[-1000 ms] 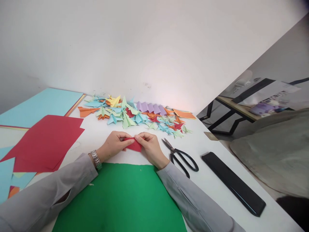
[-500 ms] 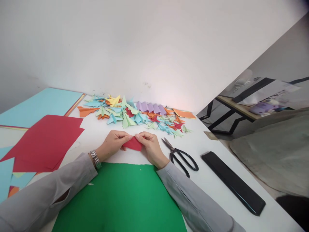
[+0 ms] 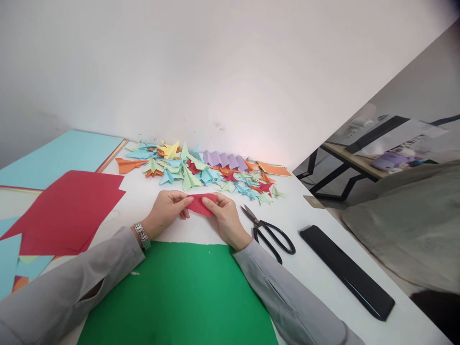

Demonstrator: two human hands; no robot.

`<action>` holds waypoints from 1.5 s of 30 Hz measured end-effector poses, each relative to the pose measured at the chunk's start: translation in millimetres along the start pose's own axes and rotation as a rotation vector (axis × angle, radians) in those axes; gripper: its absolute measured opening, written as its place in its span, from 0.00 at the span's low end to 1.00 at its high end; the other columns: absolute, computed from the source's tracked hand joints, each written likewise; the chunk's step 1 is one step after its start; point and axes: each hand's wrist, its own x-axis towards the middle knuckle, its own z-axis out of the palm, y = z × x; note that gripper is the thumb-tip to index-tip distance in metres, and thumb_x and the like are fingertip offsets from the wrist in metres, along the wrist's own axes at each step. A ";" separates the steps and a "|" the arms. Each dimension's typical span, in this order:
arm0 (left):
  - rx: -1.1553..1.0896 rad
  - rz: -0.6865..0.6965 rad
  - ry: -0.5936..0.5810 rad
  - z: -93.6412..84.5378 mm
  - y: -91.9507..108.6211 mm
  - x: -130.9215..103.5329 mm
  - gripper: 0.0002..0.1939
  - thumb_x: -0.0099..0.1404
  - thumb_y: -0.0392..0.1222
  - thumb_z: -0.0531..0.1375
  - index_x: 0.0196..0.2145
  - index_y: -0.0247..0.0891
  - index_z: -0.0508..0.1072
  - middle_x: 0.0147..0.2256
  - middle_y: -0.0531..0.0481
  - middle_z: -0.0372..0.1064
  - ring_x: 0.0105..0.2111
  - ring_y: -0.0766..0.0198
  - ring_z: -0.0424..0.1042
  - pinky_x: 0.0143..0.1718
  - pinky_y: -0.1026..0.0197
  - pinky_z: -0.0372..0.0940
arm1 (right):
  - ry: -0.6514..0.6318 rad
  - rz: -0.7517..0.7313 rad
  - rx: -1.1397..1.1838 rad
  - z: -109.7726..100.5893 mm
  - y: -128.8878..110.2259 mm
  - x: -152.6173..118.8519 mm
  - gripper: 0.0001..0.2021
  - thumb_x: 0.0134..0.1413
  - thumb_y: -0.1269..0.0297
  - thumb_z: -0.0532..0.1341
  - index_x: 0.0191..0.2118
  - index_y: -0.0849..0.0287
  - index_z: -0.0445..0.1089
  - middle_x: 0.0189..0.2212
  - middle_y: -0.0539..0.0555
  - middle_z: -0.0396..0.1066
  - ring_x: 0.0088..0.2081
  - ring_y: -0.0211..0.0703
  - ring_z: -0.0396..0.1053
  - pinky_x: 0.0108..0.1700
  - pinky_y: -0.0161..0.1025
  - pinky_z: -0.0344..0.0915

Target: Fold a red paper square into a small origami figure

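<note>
A small piece of red paper point(image 3: 200, 205) is held up between my two hands, just beyond the far edge of a green sheet point(image 3: 176, 292). My left hand point(image 3: 167, 211) pinches its left end, thumb on the near face. At the right end, my right hand point(image 3: 225, 215) grips the paper with its thumb laid across the front. The fingers behind the paper are partly hidden. Black-handled scissors point(image 3: 268, 232) lie beside my right hand, blades pointing up and left.
Behind my hands lies a pile of folded colourful papers point(image 3: 190, 172) against the wall. Red sheets point(image 3: 72, 211) and a light blue stack point(image 3: 64, 155) are at the left. A long black object point(image 3: 347, 270) rests near the right edge.
The red paper has risen slightly and shows more of its width above my thumbs. My left thumb has moved back to the left, and my thumbs are further apart.
</note>
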 end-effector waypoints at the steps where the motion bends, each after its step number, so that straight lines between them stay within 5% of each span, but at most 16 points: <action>1: -0.004 0.005 0.011 0.0 -0.6 0.3 0.13 0.55 0.48 0.64 0.24 0.34 0.74 0.15 0.53 0.68 0.16 0.69 0.66 0.21 0.68 0.64 | -0.038 0.006 -0.032 0.1 -0.1 -0.5 0.11 0.39 0.57 0.70 0.29 0.58 0.75 0.25 0.49 0.74 0.27 0.36 0.66 0.32 0.35 0.62; 11: -0.044 0.006 0.031 1.8 2.2 0.7 0.10 0.54 0.44 0.64 0.27 0.33 0.76 0.16 0.52 0.70 0.17 0.69 0.68 0.21 0.67 0.66 | -0.174 -0.019 -0.218 -0.6 0.3 -0.4 0.14 0.43 0.53 0.68 0.22 0.60 0.73 0.17 0.49 0.70 0.22 0.36 0.64 0.28 0.35 0.61; 27: -0.018 0.016 -0.019 1.2 2.0 -0.1 0.13 0.50 0.48 0.68 0.22 0.34 0.74 0.15 0.53 0.69 0.17 0.70 0.66 0.21 0.68 0.64 | -0.134 -0.032 -0.271 -0.4 1.5 -0.6 0.15 0.44 0.52 0.67 0.20 0.59 0.72 0.13 0.47 0.65 0.18 0.33 0.54 0.23 0.35 0.52; 33: -0.004 0.010 0.013 1.3 3.0 0.0 0.13 0.51 0.47 0.67 0.21 0.34 0.72 0.15 0.53 0.68 0.16 0.69 0.66 0.21 0.67 0.64 | -0.106 -0.045 -0.256 0.4 0.3 -0.9 0.15 0.44 0.51 0.66 0.30 0.59 0.75 0.15 0.46 0.64 0.18 0.33 0.54 0.22 0.34 0.51; 40: -0.173 -0.011 0.132 -2.1 -4.4 5.7 0.13 0.51 0.47 0.67 0.23 0.34 0.73 0.15 0.53 0.67 0.16 0.69 0.66 0.21 0.67 0.63 | -0.094 0.013 -0.201 -1.1 -3.4 -2.5 0.20 0.47 0.50 0.65 0.16 0.59 0.64 0.13 0.47 0.64 0.18 0.33 0.56 0.25 0.34 0.52; 45: -0.135 -0.032 0.026 -1.7 0.5 3.2 0.12 0.50 0.46 0.68 0.25 0.34 0.74 0.16 0.53 0.68 0.18 0.69 0.66 0.22 0.67 0.63 | -0.061 -0.010 -0.230 -1.7 -2.2 -2.2 0.20 0.47 0.48 0.64 0.18 0.58 0.64 0.12 0.45 0.62 0.17 0.33 0.54 0.25 0.34 0.52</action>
